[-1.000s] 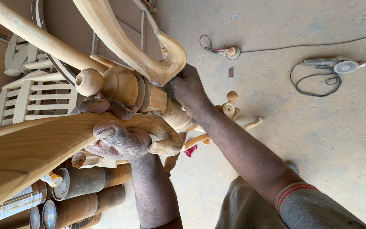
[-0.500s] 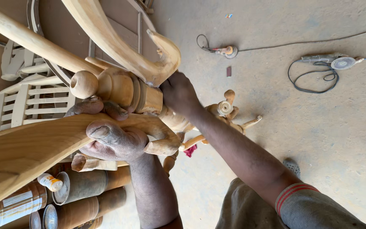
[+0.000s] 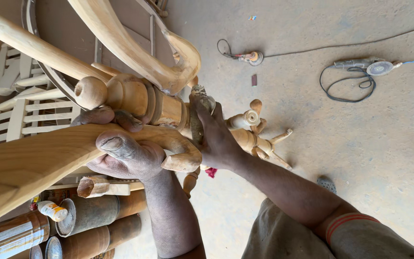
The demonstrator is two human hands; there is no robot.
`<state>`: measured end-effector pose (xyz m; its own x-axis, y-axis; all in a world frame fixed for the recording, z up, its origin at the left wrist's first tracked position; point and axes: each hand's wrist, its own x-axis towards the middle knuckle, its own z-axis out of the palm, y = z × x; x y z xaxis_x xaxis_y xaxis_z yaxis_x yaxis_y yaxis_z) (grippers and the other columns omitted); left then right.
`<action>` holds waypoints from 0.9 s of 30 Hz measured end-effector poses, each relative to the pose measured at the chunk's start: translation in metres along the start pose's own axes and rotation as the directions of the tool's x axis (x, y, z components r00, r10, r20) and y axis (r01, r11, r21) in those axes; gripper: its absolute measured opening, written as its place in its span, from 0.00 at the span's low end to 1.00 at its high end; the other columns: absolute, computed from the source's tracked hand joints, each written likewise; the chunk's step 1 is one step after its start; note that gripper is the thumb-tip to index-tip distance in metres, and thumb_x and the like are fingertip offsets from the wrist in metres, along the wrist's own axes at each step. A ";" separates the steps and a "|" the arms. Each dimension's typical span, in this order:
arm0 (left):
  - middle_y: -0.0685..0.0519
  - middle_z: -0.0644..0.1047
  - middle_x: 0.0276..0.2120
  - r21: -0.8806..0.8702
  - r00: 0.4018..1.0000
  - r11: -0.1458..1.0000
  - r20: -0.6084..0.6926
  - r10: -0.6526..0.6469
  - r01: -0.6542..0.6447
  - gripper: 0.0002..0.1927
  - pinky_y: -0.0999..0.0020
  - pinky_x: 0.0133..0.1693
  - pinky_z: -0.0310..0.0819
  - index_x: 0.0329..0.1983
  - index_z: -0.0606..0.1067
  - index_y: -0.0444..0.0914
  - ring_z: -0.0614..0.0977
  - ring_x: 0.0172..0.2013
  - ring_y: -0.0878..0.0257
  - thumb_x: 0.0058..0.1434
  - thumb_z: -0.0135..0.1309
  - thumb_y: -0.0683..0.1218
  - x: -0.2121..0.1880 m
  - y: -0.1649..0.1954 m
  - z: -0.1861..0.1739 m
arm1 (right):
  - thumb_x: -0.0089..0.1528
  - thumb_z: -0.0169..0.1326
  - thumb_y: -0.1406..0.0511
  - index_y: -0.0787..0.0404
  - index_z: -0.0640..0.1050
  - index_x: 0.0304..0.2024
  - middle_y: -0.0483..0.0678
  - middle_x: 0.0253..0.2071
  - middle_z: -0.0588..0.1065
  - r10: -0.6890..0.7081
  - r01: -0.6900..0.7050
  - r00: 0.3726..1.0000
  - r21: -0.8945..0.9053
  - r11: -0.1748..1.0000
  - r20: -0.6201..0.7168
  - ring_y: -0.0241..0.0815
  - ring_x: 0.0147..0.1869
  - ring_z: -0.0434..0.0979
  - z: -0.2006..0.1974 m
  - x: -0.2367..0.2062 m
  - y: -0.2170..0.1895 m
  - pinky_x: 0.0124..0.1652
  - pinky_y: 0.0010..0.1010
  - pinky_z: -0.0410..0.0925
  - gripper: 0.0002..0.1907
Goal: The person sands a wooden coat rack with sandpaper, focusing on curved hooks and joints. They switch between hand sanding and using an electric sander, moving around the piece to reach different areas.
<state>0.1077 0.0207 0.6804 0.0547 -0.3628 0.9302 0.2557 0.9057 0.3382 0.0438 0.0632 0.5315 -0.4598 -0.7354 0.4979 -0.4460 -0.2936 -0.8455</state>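
A turned wooden column [image 3: 140,100] with a ball end [image 3: 90,92] and curved legs fills the left of the view. My left hand [image 3: 125,153] grips one curved leg [image 3: 49,163], with the thumb on top and the fingers behind it. My right hand [image 3: 216,136] presses a worn strip of sandpaper [image 3: 196,120] against the column near where the legs join. Another curved leg [image 3: 135,52] arches over the column just above this hand.
On the concrete floor lie an angle grinder [image 3: 377,67] with a coiled cable, a small corded tool [image 3: 253,57] and turned wooden pieces [image 3: 255,132]. A white slatted chair [image 3: 25,112] stands at left. Metal tins [image 3: 89,216] and a small white bottle [image 3: 51,210] are at bottom left.
My right hand has slid down across the column, and the sandpaper strip now shows under its fingers. My left hand keeps its grip on the curved leg.
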 end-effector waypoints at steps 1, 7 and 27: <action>0.50 0.71 0.37 -0.049 1.000 0.999 0.012 0.000 0.001 0.23 0.73 0.31 0.62 0.46 0.69 0.32 0.68 0.26 0.66 0.75 0.54 0.58 0.001 0.000 0.002 | 0.50 0.72 0.51 0.60 0.52 0.73 0.74 0.69 0.43 -0.030 0.031 1.000 -0.146 0.989 0.005 0.70 0.74 0.42 0.001 0.005 -0.001 0.68 0.60 0.48 0.60; 0.49 0.72 0.39 0.004 1.000 1.000 -0.015 -0.018 0.018 0.23 0.73 0.33 0.63 0.48 0.69 0.31 0.69 0.29 0.64 0.76 0.55 0.58 0.001 0.004 0.010 | 0.49 0.75 0.48 0.70 0.35 0.76 0.69 0.79 0.41 -0.084 0.089 0.991 -0.039 0.995 0.104 0.65 0.84 0.40 -0.003 0.010 -0.012 0.78 0.58 0.43 0.76; 0.51 0.69 0.32 -0.019 1.000 1.000 0.008 0.014 -0.014 0.23 0.77 0.25 0.61 0.46 0.69 0.32 0.67 0.22 0.68 0.75 0.51 0.59 0.002 0.004 0.007 | 0.54 0.67 0.62 0.67 0.71 0.57 0.59 0.54 0.77 -0.030 0.016 0.997 -0.199 0.980 -0.068 0.57 0.60 0.78 0.003 0.041 -0.032 0.61 0.45 0.71 0.32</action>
<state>0.1017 0.0252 0.6849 0.0504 -0.3482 0.9361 0.2732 0.9063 0.3224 0.0411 0.0407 0.5789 -0.4974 -0.6833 0.5346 -0.5969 -0.1777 -0.7824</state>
